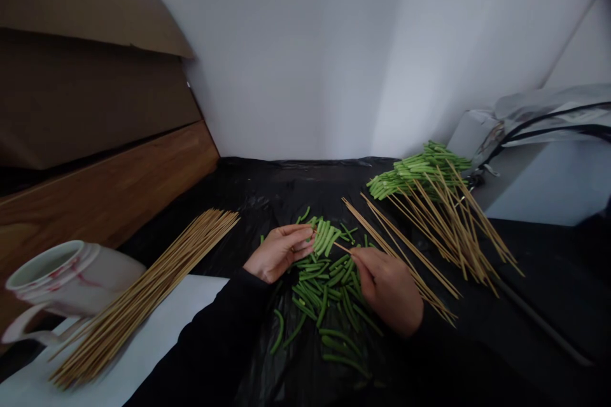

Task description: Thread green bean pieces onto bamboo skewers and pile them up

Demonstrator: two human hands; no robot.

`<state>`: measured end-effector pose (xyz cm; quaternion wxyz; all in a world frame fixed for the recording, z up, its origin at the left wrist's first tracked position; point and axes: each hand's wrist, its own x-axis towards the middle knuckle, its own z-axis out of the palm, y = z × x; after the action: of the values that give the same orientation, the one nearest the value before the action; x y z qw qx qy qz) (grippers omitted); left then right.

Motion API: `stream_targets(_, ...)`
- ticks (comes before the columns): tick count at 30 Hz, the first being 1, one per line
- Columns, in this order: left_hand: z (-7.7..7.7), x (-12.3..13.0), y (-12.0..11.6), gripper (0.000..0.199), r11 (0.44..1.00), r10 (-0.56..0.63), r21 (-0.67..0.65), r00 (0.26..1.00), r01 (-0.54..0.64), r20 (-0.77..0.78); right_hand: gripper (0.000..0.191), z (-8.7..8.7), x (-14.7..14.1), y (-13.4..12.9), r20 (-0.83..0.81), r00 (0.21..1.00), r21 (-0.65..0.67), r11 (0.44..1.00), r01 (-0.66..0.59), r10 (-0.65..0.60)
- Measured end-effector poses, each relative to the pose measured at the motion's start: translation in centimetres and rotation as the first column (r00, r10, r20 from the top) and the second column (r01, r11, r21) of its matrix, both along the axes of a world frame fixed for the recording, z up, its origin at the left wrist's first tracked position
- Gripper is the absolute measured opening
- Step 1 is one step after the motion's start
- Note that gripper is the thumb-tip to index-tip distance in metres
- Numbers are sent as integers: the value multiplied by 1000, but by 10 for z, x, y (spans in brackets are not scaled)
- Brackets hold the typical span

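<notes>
My right hand [387, 289] is closed round a thin bamboo skewer [342, 247] that slants up to the left. A row of cut green beans [326, 238] sits side by side on that skewer. At the row's left end my left hand [281, 251] is pinched, thumb against fingers, on the beans near the skewer's tip. Whether it also grips the tip is hidden by the fingers. Under both hands lies a loose heap of green beans [312, 289], with a few strays toward the front.
A thick bundle of bare skewers [153, 292] lies left on a white sheet [205, 289], beside a mug [79, 276]. Several loose skewers [405, 251] lie right, near a pile of filled skewers [420, 172]. Black plastic [296, 178] covers the table; a cardboard box [95, 89] stands left.
</notes>
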<state>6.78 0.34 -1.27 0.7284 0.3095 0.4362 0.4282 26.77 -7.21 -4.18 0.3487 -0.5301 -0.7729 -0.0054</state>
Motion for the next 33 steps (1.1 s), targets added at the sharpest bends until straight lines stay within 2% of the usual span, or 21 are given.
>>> stream_targets(23, -5, 0, 1, 12, 1000, -8, -25, 1000, 7, -27, 25, -2, -3, -1, -33, 999, -21, 1000, 0, -1)
stream_targets(28, 0, 5, -2, 14, 998, 50, 39, 999, -50, 4, 25, 3, -1, 3, -4, 1000, -50, 999, 18, -18)
stream_targets(33, 6, 0, 2, 16, 987, 121, 101, 992, -125, 41, 24, 7, 9, 6, 20, 1000, -15, 1000, 16, -16)
